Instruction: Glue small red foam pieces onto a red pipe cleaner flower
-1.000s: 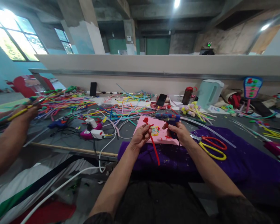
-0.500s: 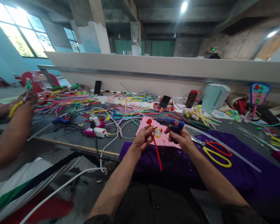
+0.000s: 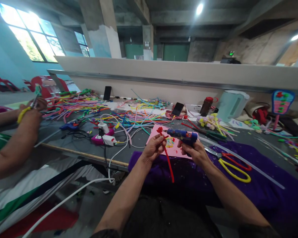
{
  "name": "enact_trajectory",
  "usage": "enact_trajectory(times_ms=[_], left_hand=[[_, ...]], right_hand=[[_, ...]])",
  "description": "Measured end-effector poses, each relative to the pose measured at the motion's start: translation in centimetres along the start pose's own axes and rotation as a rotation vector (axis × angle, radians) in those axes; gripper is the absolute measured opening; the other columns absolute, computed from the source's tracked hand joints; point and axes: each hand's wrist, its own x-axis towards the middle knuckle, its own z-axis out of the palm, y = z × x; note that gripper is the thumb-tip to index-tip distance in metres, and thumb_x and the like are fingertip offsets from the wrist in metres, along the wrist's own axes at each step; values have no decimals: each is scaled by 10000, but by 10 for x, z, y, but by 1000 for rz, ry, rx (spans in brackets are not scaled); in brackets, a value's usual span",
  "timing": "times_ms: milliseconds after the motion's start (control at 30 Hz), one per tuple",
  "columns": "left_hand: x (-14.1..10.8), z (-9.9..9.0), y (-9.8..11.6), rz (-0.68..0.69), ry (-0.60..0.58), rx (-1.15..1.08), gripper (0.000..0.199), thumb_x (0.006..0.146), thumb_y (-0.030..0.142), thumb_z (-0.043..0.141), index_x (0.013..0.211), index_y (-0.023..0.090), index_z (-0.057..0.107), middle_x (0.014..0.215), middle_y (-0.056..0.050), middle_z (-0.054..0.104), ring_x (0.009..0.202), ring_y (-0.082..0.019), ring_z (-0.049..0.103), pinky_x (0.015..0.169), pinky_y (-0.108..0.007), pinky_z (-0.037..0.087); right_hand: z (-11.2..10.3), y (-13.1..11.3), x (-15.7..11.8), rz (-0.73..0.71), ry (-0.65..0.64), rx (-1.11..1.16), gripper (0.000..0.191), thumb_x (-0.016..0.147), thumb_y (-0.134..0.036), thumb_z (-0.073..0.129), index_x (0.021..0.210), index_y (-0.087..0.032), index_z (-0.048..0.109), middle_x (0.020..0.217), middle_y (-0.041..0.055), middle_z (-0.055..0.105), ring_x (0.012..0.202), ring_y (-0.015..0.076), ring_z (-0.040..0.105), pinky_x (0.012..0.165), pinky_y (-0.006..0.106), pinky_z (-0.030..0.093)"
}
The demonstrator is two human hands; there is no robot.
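Observation:
My left hand (image 3: 153, 147) pinches a red pipe cleaner (image 3: 169, 167), whose long tail hangs down over the purple cloth and whose top is shaped into a small red flower-like curl. In my right hand (image 3: 195, 150) is a blue hot glue gun (image 3: 182, 133), its nozzle pointing left, close to the red curl; whether they touch I cannot tell. Under both hands lies a pink sheet (image 3: 183, 152) with red bits and a small pale, multicoloured piece on it. Red-and-yellow-handled scissors (image 3: 234, 168) rest on the purple cloth (image 3: 258, 195) right of my right hand.
Loose coloured pipe cleaners (image 3: 141, 117) cover the table's back. A power strip (image 3: 103, 139) with white cables sits to the left. At back right stand a brown bottle (image 3: 206, 105) and a mint pitcher (image 3: 232, 105). On the far left, a co-worker's hands (image 3: 36, 107) hold scissors.
The view has shifted slightly, so everything sits a little further right. The glue gun's nozzle stays beside the red curl, and both of my hands keep their holds.

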Motion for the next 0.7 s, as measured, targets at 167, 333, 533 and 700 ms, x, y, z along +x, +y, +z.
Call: enact_trajectory(times_ms=[167,333,533,700], left_hand=[[1,-1,-1,2,-9,20,232,688,264,664,813,104,552,545,16,569,300,8,370,291,-99,230],[1,0,0,-6,-9,22,250,679,265,671,837,113,549,542,21,563,307,5,374,294,-97,235],[0,1,0,1,-25,29,231,700,258,654,842,113,544,537,21,564,303,6,380,298,-90,235],[1,0,-1,-20,2,51,245,686,264,664,836,112,543,536,20,565,303,3,380,296,-96,233]], right_hand=[[1,8,2,0,15,45,244,771,-408,543,778,-164,558,659,25,564,538,135,520,508,266,403],[2,9,2,8,24,42,240,764,-409,548,759,-169,554,601,16,556,511,137,513,495,268,402],[1,0,-1,-37,37,-80,263,802,-387,498,652,-175,538,528,4,529,504,132,486,502,259,371],[0,1,-2,-59,41,-152,282,799,-362,497,582,-184,523,507,0,523,492,131,472,495,260,351]])
